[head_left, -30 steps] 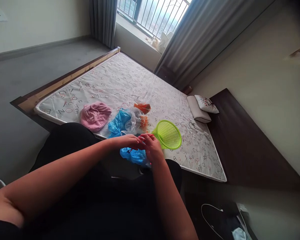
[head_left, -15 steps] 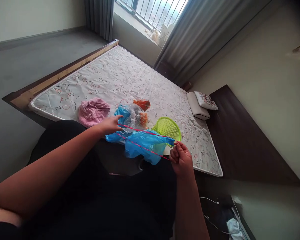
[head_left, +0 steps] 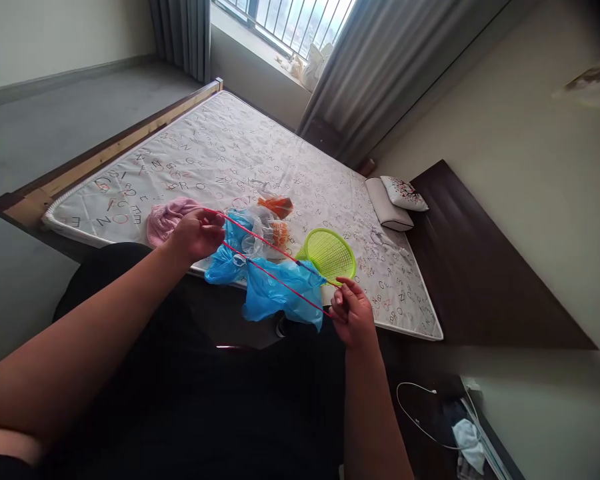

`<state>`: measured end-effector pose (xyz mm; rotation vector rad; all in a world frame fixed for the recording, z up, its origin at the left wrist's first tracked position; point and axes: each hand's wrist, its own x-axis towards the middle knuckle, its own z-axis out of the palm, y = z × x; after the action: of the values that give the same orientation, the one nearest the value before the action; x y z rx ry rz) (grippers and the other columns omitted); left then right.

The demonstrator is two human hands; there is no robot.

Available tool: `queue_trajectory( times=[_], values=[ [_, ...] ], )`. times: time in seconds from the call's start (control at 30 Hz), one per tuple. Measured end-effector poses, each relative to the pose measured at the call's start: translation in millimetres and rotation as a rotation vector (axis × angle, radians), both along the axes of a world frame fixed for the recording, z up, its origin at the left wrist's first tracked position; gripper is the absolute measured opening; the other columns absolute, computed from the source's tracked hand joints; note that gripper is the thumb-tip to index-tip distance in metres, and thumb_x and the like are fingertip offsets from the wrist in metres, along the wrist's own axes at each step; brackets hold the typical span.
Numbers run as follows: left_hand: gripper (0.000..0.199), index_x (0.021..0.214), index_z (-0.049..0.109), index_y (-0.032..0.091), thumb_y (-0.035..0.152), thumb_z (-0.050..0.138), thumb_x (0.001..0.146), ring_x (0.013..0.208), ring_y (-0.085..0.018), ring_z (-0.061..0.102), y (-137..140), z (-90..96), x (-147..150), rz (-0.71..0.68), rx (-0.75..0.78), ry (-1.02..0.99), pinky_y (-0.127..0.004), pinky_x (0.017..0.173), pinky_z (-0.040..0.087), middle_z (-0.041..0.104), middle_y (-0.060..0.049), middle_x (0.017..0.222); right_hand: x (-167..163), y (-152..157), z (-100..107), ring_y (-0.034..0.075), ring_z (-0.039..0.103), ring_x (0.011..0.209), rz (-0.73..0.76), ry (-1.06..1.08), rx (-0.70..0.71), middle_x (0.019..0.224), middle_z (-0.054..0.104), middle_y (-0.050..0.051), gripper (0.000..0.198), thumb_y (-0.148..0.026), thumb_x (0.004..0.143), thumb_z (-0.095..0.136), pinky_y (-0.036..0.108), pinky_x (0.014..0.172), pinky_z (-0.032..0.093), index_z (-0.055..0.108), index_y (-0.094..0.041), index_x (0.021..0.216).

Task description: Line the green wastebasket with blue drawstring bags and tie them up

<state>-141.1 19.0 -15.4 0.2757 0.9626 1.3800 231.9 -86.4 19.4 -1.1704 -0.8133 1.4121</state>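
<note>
Head view | Left fingers (head_left: 213, 231) and right fingers (head_left: 339, 302) clasp red cord (head_left: 260, 239) | Stretched taut, apparently so blue bag (head_left: 265, 299) hangs between them

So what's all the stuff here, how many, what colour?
cord: two strands, red, centre
hanging bag: one, blue, on cord
mattress: one, white with lettering, centre
bed frame: one, brown, beneath mattress
other plastic: count unclear, blue, mattress edge
clear plastic: count unclear, whitish, mattress
orange pieces: two, orange, beside clear plastic
basket: one, green, mattress
cloth: one, pink, mattress
headboard: one, dark brown, right
pillows: two, beige and white, by headboard
window: one, bright, top
curtains: two, grey, beside window
bags: count unclear, whitish, by window
cable: count unclear, white, lower right
crumpled item: one, pale, lower right
floor: one, grey, left
clothing: count unclear, black, bottom
left hand: one, holding cord
right hand: one, holding cord
</note>
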Motion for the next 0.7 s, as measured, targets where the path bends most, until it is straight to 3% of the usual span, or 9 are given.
queue_trajectory(
  times=[0.13,0.23,0.3,0.37,0.47,0.57,0.63,0.7],
  values=[
    [0.012,0.089,0.072,0.015,0.012,0.061,0.085,0.041,-0.003,0.037,-1,-4.0,-5,-0.097,0.015,-0.108,-0.018,0.042,0.043,0.078,-0.01,0.099,0,0,2,0.002,0.028,0.039,-0.026,0.04,0.013,0.07,0.065,-0.007,0.029,-0.032,0.077,0.086,0.015,0.037,0.022,0.073,-0.025,0.102],
    [0.025,0.102,0.079,0.016,0.017,0.061,0.084,0.041,-0.002,0.035,-8,-0.7,4,-0.224,0.097,-0.157,-0.019,0.038,0.039,0.077,-0.015,0.13,-3,-2,1,0.002,0.036,0.042,-0.044,0.029,0.026,0.085,0.075,-0.004,0.022,-0.028,0.076,0.084,0.016,0.039,0.026,0.072,-0.024,0.094],
    [0.029,0.108,0.08,0.018,0.023,0.061,0.086,0.04,-0.002,0.035,-18,4.3,20,-0.301,0.141,-0.145,-0.021,0.039,0.039,0.076,-0.013,0.134,-11,-4,-4,0.003,0.039,0.044,-0.017,0.002,0.029,0.094,0.079,-0.002,0.017,-0.029,0.078,0.082,0.017,0.039,0.026,0.072,-0.024,0.09],
    [0.029,0.109,0.079,0.02,0.031,0.06,0.09,0.04,-0.005,0.042,-34,9.7,45,-0.385,0.214,-0.089,-0.025,0.043,0.045,0.078,-0.012,0.131,-23,-7,-12,0.005,0.047,0.048,0.055,-0.027,-0.002,0.104,0.082,0.003,0.019,-0.039,0.083,0.08,0.019,0.04,0.028,0.074,-0.023,0.092],
    [0.038,0.108,0.078,0.019,0.048,0.058,0.095,0.059,-0.019,0.067,-68,16.4,89,-0.605,0.41,0.103,-0.034,0.058,0.055,0.081,-0.014,0.109,-49,-13,-25,0.018,0.071,0.074,0.234,0.001,-0.089,0.124,0.08,0.012,0.053,-0.07,0.092,0.064,0.024,0.048,0.046,0.079,-0.022,0.108],
    [0.034,0.098,0.076,0.019,0.048,0.059,0.098,0.074,-0.024,0.071,-103,19.8,120,-0.925,0.711,0.539,-0.035,0.071,0.055,0.078,-0.012,0.093,-67,-17,-32,0.03,0.076,0.11,0.381,0.097,-0.123,0.141,0.073,0.016,0.078,-0.086,0.093,0.048,0.038,0.073,0.063,0.077,-0.022,0.126],
    [0.025,0.092,0.073,0.021,0.045,0.068,0.093,0.072,-0.022,0.066,-115,18.5,126,-0.992,0.888,0.822,-0.032,0.067,0.048,0.075,-0.009,0.088,-71,-18,-32,0.034,0.073,0.124,0.38,0.112,-0.105,0.147,0.07,0.015,0.072,-0.082,0.092,0.056,0.048,0.092,0.064,0.076,-0.022,0.127],
    [0.025,0.09,0.073,0.022,0.047,0.073,0.091,0.072,-0.022,0.064,-113,13.3,120,-0.985,0.982,0.92,-0.032,0.066,0.045,0.074,-0.007,0.085,-67,-17,-28,0.035,0.071,0.129,0.319,0.09,-0.089,0.148,0.07,0.013,0.055,-0.071,0.089,0.07,0.054,0.102,0.061,0.077,-0.024,0.118]
  ],
)
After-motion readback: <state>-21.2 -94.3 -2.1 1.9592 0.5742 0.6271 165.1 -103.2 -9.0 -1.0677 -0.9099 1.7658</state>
